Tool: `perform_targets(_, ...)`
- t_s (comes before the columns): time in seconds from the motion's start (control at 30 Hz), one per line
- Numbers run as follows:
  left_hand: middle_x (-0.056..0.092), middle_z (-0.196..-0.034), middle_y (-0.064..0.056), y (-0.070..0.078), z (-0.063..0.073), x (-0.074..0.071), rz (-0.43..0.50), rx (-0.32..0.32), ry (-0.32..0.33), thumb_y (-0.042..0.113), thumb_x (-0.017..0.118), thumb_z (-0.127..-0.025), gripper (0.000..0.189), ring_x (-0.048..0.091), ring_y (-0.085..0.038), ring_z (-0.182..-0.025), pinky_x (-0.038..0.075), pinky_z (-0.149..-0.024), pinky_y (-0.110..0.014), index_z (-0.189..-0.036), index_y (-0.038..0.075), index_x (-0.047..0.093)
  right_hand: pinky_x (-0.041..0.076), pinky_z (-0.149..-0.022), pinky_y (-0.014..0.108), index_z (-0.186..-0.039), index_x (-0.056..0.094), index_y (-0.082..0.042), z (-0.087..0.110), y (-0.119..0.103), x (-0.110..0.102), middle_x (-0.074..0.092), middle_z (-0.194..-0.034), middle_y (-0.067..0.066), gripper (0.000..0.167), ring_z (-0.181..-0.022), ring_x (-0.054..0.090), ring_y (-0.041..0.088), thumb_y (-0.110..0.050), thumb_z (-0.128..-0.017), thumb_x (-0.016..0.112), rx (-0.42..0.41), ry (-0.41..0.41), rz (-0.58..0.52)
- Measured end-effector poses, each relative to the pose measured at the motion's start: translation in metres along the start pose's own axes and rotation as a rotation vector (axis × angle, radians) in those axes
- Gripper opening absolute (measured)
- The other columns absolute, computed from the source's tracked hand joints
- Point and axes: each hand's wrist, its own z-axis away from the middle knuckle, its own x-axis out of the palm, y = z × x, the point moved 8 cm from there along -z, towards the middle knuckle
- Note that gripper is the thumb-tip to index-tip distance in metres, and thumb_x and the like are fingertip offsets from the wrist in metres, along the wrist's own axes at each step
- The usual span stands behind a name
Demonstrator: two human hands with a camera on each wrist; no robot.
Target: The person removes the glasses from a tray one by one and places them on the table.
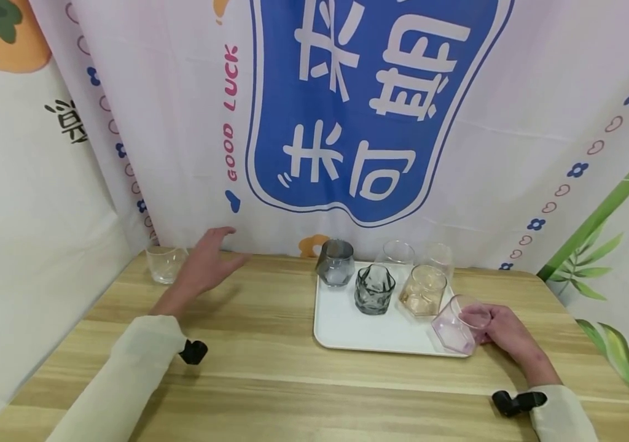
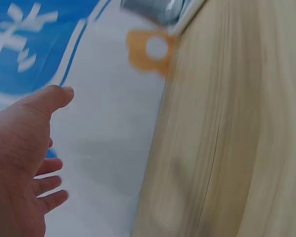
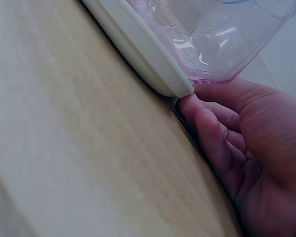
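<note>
My right hand (image 1: 505, 331) grips the right edge of a white tray (image 1: 342, 331). In the right wrist view, curled fingers (image 3: 214, 136) meet the underside of the tray's rim, close beside a pink glass (image 3: 212, 47). That glass stands at the tray's front right corner. Also on the tray are a grey glass (image 1: 375, 298), a dark-tinted glass (image 1: 336, 270), an amber glass (image 1: 422, 294) and clear glasses at the back. My left hand (image 1: 206, 264) is raised over the table's far left, thumb and fingers spread, holding nothing. A clear glass (image 1: 162, 265) stands just left of it, partly hidden.
The wooden table (image 1: 270, 380) ends at a hanging printed curtain (image 1: 193, 123) right behind the tray. Another light cloth (image 1: 21, 215) hangs along the left side. Black wrist cameras sit on both sleeves.
</note>
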Motion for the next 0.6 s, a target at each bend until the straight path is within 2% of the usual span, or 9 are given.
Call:
perform_targets(0.13,0.045,-0.153,-0.020,0.031,-0.006,0.026,0.065,0.052,-0.049,0.051,0.069,-0.095,0.079,0.042,-0.040,-0.139,0.037,-0.112,-0.058,-0.153,0.003,0.043,0.056,-0.059,0.030,-0.125,0.065,0.011,0.000,0.000,-0.003,0.067,-0.083,0.007,0.052,-0.065,0.062,0.016,-0.032,-0.098,0.072,-0.006,0.004,-0.008)
perform_targets(0.27,0.049,-0.151,-0.015,0.058,-0.008,0.051,0.081,0.095,-0.092,0.049,0.070,-0.095,0.075,0.048,-0.037,-0.136,0.041,-0.110,-0.055,-0.151,0.006,0.046,0.055,-0.058,0.030,-0.125,0.065,0.011,0.000,-0.001,-0.003,0.066,-0.079,0.007,0.052,-0.064,0.062,0.017,-0.033,-0.098,0.072,0.002,0.012,-0.004)
perform_targets(0.4,0.051,-0.149,-0.013,0.082,-0.009,0.075,0.095,0.096,-0.134,0.044,0.073,-0.095,0.073,0.051,-0.035,-0.133,0.044,-0.107,-0.054,-0.152,0.008,0.046,0.055,-0.059,0.030,-0.126,0.065,0.011,0.000,0.000,-0.003,0.067,-0.080,0.007,0.053,-0.064,0.062,0.017,-0.034,-0.098,0.072,0.012,0.010,0.007)
perform_targets(0.5,0.052,-0.148,-0.012,0.098,-0.010,0.090,0.124,0.107,-0.138,0.042,0.076,-0.093,0.077,0.052,-0.033,-0.132,0.046,-0.106,-0.053,-0.155,0.009,0.043,0.055,-0.059,0.030,-0.127,0.065,0.010,0.000,0.001,-0.002,0.067,-0.082,0.007,0.054,-0.065,0.062,0.016,-0.034,-0.098,0.072,0.015,0.008,0.016)
perform_targets(0.6,0.051,-0.148,-0.011,0.114,-0.014,0.101,0.166,0.151,-0.125,0.039,0.078,-0.093,0.079,0.054,-0.032,-0.129,0.047,-0.105,-0.051,-0.156,0.009,0.041,0.055,-0.059,0.030,-0.127,0.064,0.011,0.000,0.001,-0.001,0.067,-0.082,0.008,0.054,-0.065,0.062,0.017,-0.034,-0.098,0.072,0.023,0.006,0.014)
